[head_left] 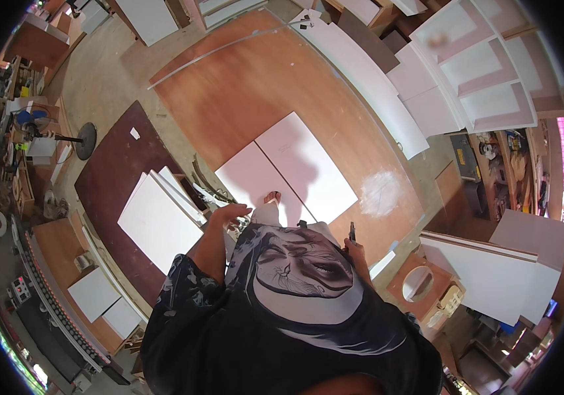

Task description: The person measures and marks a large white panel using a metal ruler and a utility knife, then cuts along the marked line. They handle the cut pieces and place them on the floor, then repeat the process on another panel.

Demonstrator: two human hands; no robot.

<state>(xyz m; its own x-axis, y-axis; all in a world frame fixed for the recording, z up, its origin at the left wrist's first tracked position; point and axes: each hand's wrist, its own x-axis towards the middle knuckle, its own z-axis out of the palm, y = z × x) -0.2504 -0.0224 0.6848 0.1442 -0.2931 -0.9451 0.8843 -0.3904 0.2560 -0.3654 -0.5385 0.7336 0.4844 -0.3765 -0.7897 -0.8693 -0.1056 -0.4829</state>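
Workshop flooring fills the view: a large brown plywood sheet [262, 85] lies across the concrete, with a darker brown board [114, 171] beside it on the person's left. Two white panels [308, 164] lie flat side by side on the plywood, edges touching, their long axes running up and to the left in the picture. A bare foot [272, 196] stands on the near panel. Left of them, a stack of white boards [157, 220] rests on the dark board; about three or four edges show, though the count is hard to make out. More white-faced cabinet pieces [473, 92] lean at the upper right.

The right hand [356, 249] is closed around a dark slim tool [352, 232], perhaps a pen or marker, which stands nearly upright in the picture, tip pointing away from the body toward the plywood, just beside the near corner of the panels. The left hand [229, 214] is raised at waist level, fingers loosely spread and holding nothing, above the gap between the stack and the two panels.
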